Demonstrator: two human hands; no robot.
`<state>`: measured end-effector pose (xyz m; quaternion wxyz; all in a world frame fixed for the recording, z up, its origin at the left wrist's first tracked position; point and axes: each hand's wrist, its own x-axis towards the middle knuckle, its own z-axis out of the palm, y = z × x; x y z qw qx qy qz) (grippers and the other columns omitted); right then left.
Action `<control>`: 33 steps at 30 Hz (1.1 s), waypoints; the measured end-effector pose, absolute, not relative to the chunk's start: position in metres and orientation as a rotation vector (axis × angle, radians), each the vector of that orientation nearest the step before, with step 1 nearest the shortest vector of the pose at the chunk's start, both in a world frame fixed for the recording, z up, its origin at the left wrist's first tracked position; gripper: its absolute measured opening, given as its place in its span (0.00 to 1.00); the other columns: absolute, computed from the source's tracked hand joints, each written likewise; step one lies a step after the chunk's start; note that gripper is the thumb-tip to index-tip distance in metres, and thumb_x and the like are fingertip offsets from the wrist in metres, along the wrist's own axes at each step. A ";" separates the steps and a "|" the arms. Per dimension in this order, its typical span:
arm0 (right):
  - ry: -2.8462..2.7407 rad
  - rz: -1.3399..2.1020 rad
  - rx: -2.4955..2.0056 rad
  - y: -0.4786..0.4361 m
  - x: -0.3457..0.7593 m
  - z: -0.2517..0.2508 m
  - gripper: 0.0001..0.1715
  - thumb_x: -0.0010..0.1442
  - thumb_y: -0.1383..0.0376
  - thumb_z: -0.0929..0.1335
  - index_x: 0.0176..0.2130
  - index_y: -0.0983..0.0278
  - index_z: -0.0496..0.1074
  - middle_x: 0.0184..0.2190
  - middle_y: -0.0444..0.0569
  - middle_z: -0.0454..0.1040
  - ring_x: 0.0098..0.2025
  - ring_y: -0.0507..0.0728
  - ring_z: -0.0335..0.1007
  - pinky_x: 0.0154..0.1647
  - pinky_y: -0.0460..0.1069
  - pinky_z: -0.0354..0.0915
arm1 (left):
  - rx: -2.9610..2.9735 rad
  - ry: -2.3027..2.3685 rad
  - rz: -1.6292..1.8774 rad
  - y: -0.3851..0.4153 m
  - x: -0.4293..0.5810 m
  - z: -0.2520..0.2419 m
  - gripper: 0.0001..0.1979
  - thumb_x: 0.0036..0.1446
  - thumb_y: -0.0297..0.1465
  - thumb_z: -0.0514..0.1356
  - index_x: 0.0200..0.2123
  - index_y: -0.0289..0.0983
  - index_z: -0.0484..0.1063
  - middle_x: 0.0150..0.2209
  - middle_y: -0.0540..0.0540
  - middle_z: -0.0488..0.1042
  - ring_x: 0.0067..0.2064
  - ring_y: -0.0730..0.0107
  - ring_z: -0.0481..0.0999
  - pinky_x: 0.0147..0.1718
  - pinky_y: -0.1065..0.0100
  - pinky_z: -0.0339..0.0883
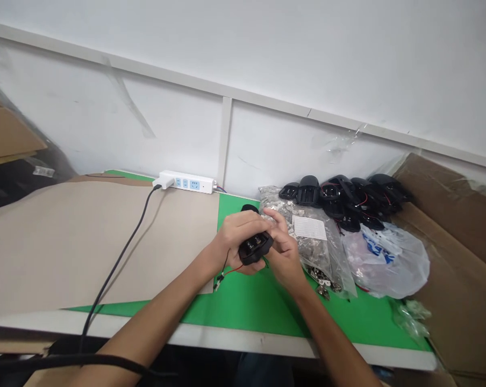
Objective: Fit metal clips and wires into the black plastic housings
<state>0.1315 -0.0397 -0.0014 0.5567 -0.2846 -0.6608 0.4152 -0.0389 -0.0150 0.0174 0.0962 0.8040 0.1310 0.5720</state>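
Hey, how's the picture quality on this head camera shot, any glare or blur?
In the head view, the light is even with soft shadows; the white plastic bag shows bright sheen; the wall trim slants across the frame; the black plastic housing looks fairly sharp, without obvious blur.

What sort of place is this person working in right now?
Probably a small electrical assembly bench in a workshop or factory, judging by the green-topped workbench, the clear plastic bag of small silver metal parts, and the row of black plastic housings with red wires.

No readable text (the paper label (pixel 309 228) is too small).
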 end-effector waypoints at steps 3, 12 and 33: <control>-1.576 0.963 -0.692 -0.040 0.132 -0.004 0.18 0.61 0.48 0.75 0.31 0.59 0.78 0.64 0.53 0.66 0.60 0.63 0.70 0.64 0.59 0.66 | 2.386 0.369 1.723 -0.016 -0.035 0.013 0.26 0.58 0.56 0.61 0.46 0.41 0.78 0.31 0.41 0.79 0.33 0.59 0.79 0.39 0.61 0.75; -1.554 1.007 -0.685 -0.031 0.133 -0.012 0.16 0.59 0.51 0.77 0.29 0.58 0.79 0.63 0.50 0.70 0.60 0.63 0.71 0.62 0.59 0.69 | 2.300 0.418 1.741 -0.017 -0.032 0.009 0.29 0.57 0.58 0.60 0.45 0.40 0.79 0.32 0.41 0.79 0.33 0.59 0.79 0.37 0.61 0.74; -1.731 0.689 -0.566 -0.023 0.151 0.002 0.12 0.59 0.62 0.77 0.42 0.54 0.76 0.51 0.48 0.80 0.57 0.62 0.75 0.60 0.61 0.69 | 2.212 0.483 1.545 -0.012 -0.044 0.009 0.45 0.31 0.53 0.77 0.52 0.44 0.68 0.31 0.50 0.79 0.28 0.62 0.79 0.29 0.64 0.70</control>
